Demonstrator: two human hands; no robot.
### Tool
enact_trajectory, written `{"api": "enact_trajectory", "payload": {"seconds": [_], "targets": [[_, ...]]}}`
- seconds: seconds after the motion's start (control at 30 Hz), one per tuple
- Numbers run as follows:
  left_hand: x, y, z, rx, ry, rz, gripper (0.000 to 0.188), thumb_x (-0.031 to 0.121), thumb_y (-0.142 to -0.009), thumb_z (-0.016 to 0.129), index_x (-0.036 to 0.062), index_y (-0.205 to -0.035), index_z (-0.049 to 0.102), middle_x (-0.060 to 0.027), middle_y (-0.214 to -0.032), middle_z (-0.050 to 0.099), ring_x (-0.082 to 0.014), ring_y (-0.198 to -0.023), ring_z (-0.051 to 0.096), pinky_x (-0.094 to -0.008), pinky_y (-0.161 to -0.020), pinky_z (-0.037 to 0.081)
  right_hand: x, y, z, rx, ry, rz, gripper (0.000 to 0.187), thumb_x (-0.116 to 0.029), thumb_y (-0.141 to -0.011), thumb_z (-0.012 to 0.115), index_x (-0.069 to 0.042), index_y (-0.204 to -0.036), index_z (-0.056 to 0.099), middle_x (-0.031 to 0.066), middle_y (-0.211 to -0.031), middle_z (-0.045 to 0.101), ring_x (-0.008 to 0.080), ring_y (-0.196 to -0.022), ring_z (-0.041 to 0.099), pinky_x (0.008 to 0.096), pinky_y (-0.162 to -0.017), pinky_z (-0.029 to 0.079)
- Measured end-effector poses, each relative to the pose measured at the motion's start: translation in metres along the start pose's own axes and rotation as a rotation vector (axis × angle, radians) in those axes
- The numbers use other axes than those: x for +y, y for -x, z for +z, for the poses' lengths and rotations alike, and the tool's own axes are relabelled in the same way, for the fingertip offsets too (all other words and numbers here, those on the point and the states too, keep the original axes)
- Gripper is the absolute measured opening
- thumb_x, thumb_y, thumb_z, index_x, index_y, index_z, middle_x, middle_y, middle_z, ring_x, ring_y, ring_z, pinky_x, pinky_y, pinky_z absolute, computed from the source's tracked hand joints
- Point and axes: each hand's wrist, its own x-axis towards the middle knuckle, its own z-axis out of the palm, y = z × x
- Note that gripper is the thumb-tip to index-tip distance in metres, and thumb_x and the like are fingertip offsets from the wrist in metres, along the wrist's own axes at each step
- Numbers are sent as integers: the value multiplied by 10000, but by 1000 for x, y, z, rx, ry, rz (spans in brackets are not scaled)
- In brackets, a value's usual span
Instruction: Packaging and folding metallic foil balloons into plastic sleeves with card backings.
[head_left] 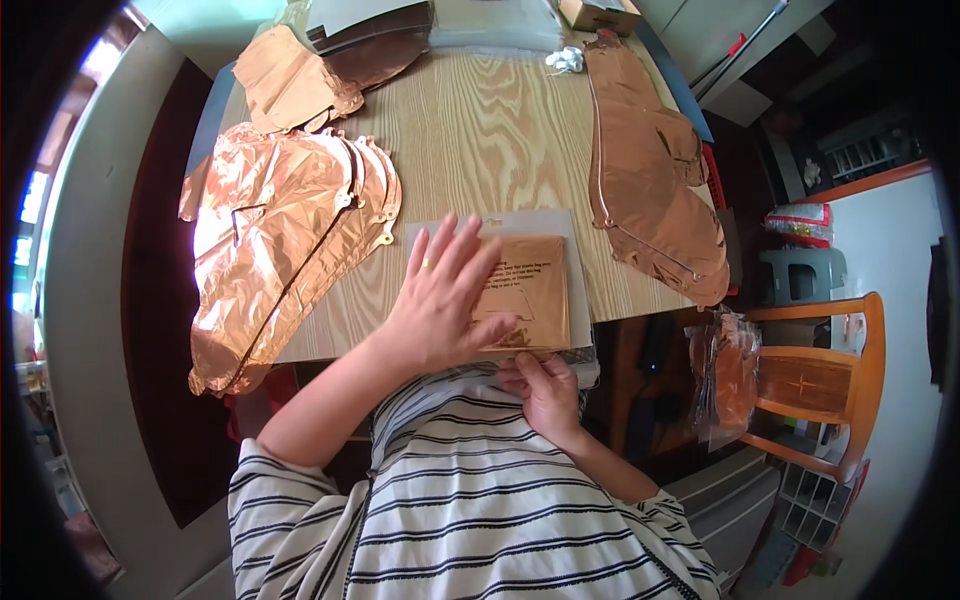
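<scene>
A clear plastic bag (415, 232) lies at the table's front edge, holding a folded copper-coloured foil sheet (545, 300) with dark print over it. My left hand (440, 300) is over the left part of this package, its fingers stretched and slightly spread; whether the palm presses on it I cannot tell. At the bag's near edge, my right hand (548, 395) pinches the plastic, thumb on top and the other fingers partly hidden. Left of the package rests a stack of shiny, flat copper foil balloons (290, 210) with small tabs along their edges.
Another flat copper foil balloon (650, 180) lies along the table's right side. More foil (285, 80) and clear plastic sheets (500, 25) are at the back, near a small white bundle (565, 60) and a cardboard box (600, 15). Bagged foil packs (730, 370) hang by a wooden chair (850, 385).
</scene>
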Motion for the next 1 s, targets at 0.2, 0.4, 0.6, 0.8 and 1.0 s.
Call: {"api": "enact_trajectory", "payload": {"seconds": [0.2, 0.4, 0.6, 0.8, 1.0], "targets": [[7, 62, 8, -19, -132, 83, 825, 424, -833, 753, 91, -1521, 443, -243, -1607, 313, -501, -1482, 270, -624, -1182, 235, 0, -3, 4, 28, 74, 34, 220, -228, -1027, 638, -39, -1130, 679, 91, -964, 745, 150, -821, 711, 262, -743, 557], [-8, 56, 3, 46, -38, 44, 838, 354, -826, 759, 91, -1539, 406, -230, -1580, 361, -465, -1461, 329, -589, -1181, 268, -20, -10, 29, 50, 130, 134, 353, -328, -1023, 637, 7, -1134, 663, 121, -974, 743, 180, -822, 717, 281, -753, 568], [-15, 48, -7, 13, -21, 55, 820, 334, -839, 751, 69, -1533, 404, -216, -1557, 396, -436, -1468, 333, -580, -1198, 253, -48, -3, 14, 44, 275, 129, 338, -305, -996, 685, 26, -1062, 659, 100, -920, 730, 163, -776, 702, 280, -708, 571], [-17, 50, -4, 24, -17, 50, 773, 336, -871, 740, 70, -1521, 417, -216, -1553, 393, -440, -1471, 320, -581, -1200, 255, -77, 1, -16, 340, 1261, -819, 370, -183, -778, 880, -26, -979, 612, 75, -827, 605, 186, -661, 583, 317, -590, 500], [-16, 50, -5, 30, -17, 59, 751, 302, -868, 741, 105, -1521, 428, -216, -1539, 401, -447, -1466, 322, -589, -1196, 260, -94, -28, -3, 122, 1503, -969, 420, -255, -706, 900, -92, -976, 623, 59, -877, 596, 270, -770, 600, 403, -724, 471]]}}
